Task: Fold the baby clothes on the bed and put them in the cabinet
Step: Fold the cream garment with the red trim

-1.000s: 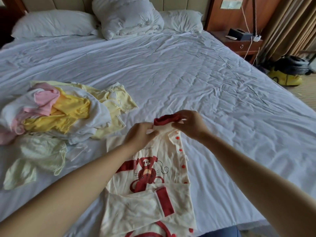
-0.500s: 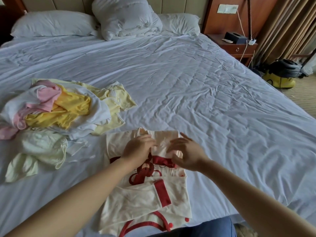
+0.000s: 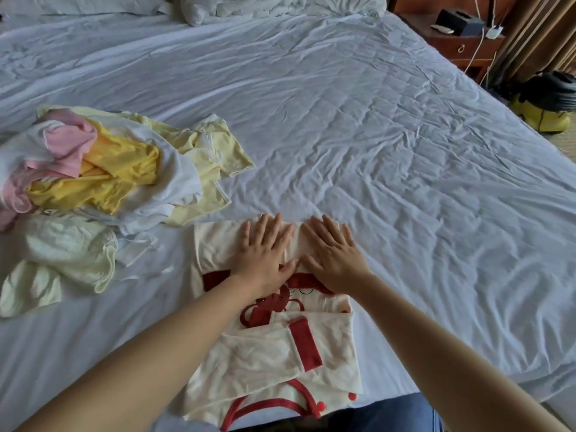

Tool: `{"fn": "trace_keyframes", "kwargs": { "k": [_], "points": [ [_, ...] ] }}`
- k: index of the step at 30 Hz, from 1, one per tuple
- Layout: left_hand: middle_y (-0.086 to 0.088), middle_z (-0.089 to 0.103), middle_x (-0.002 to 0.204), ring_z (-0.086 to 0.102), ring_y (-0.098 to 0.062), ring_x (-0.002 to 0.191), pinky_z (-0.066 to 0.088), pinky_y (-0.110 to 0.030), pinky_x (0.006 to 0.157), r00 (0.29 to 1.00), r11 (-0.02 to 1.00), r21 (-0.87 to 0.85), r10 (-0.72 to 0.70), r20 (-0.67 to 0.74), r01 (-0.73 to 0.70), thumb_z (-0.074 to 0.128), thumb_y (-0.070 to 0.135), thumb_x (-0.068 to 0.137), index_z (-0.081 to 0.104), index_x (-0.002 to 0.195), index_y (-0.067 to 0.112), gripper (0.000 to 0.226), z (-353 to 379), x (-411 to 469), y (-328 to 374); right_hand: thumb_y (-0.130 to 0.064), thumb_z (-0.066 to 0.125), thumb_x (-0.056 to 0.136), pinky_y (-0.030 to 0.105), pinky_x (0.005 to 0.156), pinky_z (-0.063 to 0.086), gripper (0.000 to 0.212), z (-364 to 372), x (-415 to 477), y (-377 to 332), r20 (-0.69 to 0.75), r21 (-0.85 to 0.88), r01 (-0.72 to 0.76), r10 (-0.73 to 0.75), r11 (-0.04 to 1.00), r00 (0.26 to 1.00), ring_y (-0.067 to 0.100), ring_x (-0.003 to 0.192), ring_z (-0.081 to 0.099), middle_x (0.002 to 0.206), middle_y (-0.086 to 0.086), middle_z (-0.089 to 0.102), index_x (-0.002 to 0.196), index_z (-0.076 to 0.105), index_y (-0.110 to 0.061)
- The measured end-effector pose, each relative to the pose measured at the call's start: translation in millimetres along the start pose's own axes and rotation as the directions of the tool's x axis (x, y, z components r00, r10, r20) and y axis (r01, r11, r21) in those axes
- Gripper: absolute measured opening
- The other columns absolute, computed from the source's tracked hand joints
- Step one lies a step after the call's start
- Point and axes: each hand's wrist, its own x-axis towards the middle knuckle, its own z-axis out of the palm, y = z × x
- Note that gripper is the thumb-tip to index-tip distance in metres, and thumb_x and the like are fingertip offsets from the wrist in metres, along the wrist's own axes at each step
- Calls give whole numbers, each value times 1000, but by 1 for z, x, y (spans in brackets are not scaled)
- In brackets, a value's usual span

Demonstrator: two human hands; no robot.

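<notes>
Cream romper (image 3: 274, 360) — left hand (image 3: 265, 254), right hand (image 3: 335, 260)

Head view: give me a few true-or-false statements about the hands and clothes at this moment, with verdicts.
1. Both the left hand and the right hand lie flat on the cream garment. True.
2. The right hand pinches a red collar. False: its fingers are straight, pressing on the cloth.
3. A pile of unfolded clothes lies left of the cream garment. True.
4. The cream garment lies on a pillow. False: it lies on the bed sheet, near the person's edge.
</notes>
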Motion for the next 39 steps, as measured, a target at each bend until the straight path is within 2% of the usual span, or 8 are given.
{"fn": "trace_keyframes", "kwargs": {
  "k": [5, 9, 16, 20, 23, 28, 36, 39],
  "points": [
    [2, -40, 152, -41, -19, 137, -21, -49, 115, 978, 977, -201, 101, 181, -64, 12, 63, 97, -24, 149, 33, 70, -26, -4, -9, -60, 24, 97, 46, 120, -14, 69, -16, -4, -4, 103, 54, -29, 23, 998, 994, 10, 145, -25, 163, -7, -11, 155, 0, -32],
    [10, -36, 154, -35, -7, 140, -12, -42, 121, 982, 932, -340, 166, 90, -126, 20, 55, 100, -17, 151, 36, 66, -27, -58, -19, -60, 24, 97, 46, 121, -10, 64, -22, -44, -18, -14, 213, 32, -30, 976, 999, 5, 147, -14, 162, -9, 2, 154, 13, -33],
    [19, -12, 159, -19, 7, 143, -15, -16, 115, 960, 892, -357, 268, -77, -278, 22, 59, 97, 7, 152, 36, 62, -13, -181, -38, -39, 47, 100, 33, 118, 28, 44, 5, -142, -40, -240, 336, 325, -253, 884, 937, 1, 143, 29, 149, -14, 43, 142, 49, -28],
    [19, 9, 160, -1, 7, 146, 6, -18, 119, 946, 866, -381, 302, -115, -323, 36, 66, 94, 22, 152, 34, 67, 7, -221, -45, -51, 49, 97, 37, 118, 29, 49, 22, -172, -38, -227, 278, 349, -292, 895, 929, -1, 142, 28, 149, -15, 41, 140, 52, -28],
    [18, 0, 161, -9, 6, 145, -1, -18, 119, 943, 883, -333, 323, -77, -330, 36, 78, 86, 14, 153, 34, 83, 19, -235, -45, -67, 47, 90, 38, 121, 22, 66, 27, -180, -36, -196, 225, 363, -323, 904, 926, 2, 146, 21, 154, -13, 34, 144, 46, -28],
    [17, 14, 160, 3, 4, 147, 4, -22, 121, 946, 880, -350, 285, -152, -321, 49, 43, 91, 24, 149, 39, 64, 26, -238, -44, -63, 58, 84, 41, 122, 18, 77, 36, -183, -34, -180, 132, 393, -367, 910, 912, 6, 148, 15, 159, -11, 25, 149, 37, -28],
    [10, 45, 146, 35, -4, 138, 30, -25, 115, 951, 851, -461, 127, -282, -250, 59, 12, 95, 52, 139, 26, 46, 20, -238, -35, -50, 45, 95, 32, 117, 28, 47, 28, -188, -36, -225, 179, 344, -302, 921, 926, 5, 140, 34, 145, -11, 48, 136, 56, -31],
    [-2, 68, 121, 65, -19, 110, 52, -27, 83, 967, 862, -491, 2, -254, -131, 53, 15, 98, 59, 131, 20, 34, 6, -237, -32, -46, 48, 97, 34, 107, 42, 37, 10, -187, -43, -147, 215, 251, -223, 944, 964, 8, 131, 48, 136, -14, 58, 128, 63, -34]
  ]
}}
